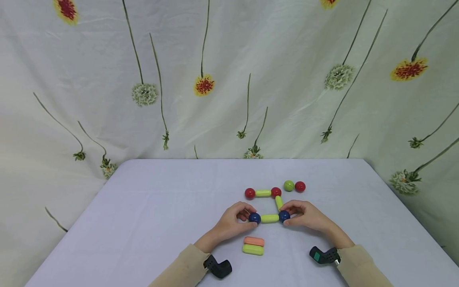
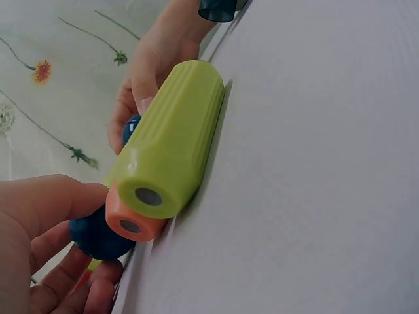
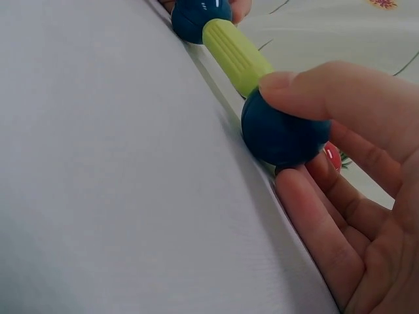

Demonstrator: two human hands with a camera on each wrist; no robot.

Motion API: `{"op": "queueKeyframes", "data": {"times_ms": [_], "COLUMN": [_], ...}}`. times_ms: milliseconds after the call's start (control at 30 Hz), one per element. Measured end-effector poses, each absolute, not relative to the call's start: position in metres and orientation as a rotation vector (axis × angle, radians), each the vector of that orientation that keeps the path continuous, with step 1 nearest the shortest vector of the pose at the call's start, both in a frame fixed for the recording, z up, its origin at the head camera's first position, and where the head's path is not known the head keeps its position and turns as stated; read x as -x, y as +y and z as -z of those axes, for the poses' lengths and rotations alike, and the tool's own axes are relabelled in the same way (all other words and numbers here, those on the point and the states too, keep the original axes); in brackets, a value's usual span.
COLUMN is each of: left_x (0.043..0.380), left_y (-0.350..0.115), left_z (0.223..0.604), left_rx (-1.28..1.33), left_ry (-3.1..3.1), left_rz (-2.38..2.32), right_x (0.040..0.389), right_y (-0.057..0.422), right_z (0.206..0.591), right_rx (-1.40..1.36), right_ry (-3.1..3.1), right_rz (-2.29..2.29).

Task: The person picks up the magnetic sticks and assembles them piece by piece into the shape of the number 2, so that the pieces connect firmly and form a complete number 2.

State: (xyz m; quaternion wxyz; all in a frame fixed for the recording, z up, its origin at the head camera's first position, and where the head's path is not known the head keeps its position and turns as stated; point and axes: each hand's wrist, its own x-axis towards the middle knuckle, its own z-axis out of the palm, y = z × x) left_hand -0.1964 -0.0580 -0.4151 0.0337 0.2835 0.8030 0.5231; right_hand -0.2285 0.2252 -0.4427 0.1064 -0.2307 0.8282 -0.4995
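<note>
My left hand (image 1: pixel 234 220) holds a dark blue ball (image 1: pixel 255 218) between thumb and fingers. In my right hand (image 1: pixel 305 216) the thumb and fingers pinch a second blue ball (image 3: pixel 285 131). A yellow-green ribbed rod (image 1: pixel 269 218) bridges the two balls. From the right blue ball another yellow-green rod (image 1: pixel 279 202) runs back to a red ball (image 1: pixel 276 192). That red ball joins a third rod (image 1: pixel 263 193), which ends at another red ball (image 1: pixel 250 193) on the left. The pieces form an open, angular chain on the table.
Nearer the person, an orange rod (image 1: pixel 254 241) and a yellow-green rod (image 1: pixel 253 250) lie side by side, with grey discs in their ends. Behind the right hand sit a green ball (image 1: pixel 289 185) and a red ball (image 1: pixel 300 186). A flowered cloth (image 1: pixel 287 79) hangs behind the white table (image 1: pixel 161 207).
</note>
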Motion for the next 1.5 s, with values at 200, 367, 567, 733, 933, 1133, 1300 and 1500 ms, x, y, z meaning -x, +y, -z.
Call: {"op": "queueKeyframes", "data": {"times_ms": [200, 367, 567, 733, 933, 1133, 1300, 1500], "left_x": [0.197, 0.197, 0.204, 0.217, 0.219, 0.218, 0.219, 0.220], "left_y": [-0.058, -0.059, -0.060, -0.061, -0.062, -0.062, -0.062, -0.062], "left_z": [0.415, 0.416, 0.428, 0.452, 0.454, 0.452, 0.453, 0.453], "left_rx": [-0.871, -0.864, -0.835, -0.836, -0.883, -0.869, -0.841, -0.813], "left_ry": [2.471, 2.473, 2.485, 2.515, 2.515, 2.532, 2.532, 2.549], "left_rz": [-1.604, -1.606, -1.592, -1.600, -1.636, -1.627, -1.636, -1.633], "right_x": [0.229, 0.228, 0.228, 0.228, 0.228, 0.227, 0.228, 0.231], "right_y": [0.225, 0.224, 0.224, 0.223, 0.222, 0.221, 0.220, 0.221], "right_z": [0.442, 0.442, 0.443, 0.443, 0.444, 0.443, 0.441, 0.440], "right_rx": [0.670, 0.653, 0.658, 0.669, 0.648, 0.614, 0.571, 0.466], "right_ry": [2.441, 2.441, 2.471, 2.498, 2.552, 2.571, 2.589, 2.612], "right_rz": [1.473, 1.480, 1.470, 1.471, 1.469, 1.505, 1.507, 1.488]}}
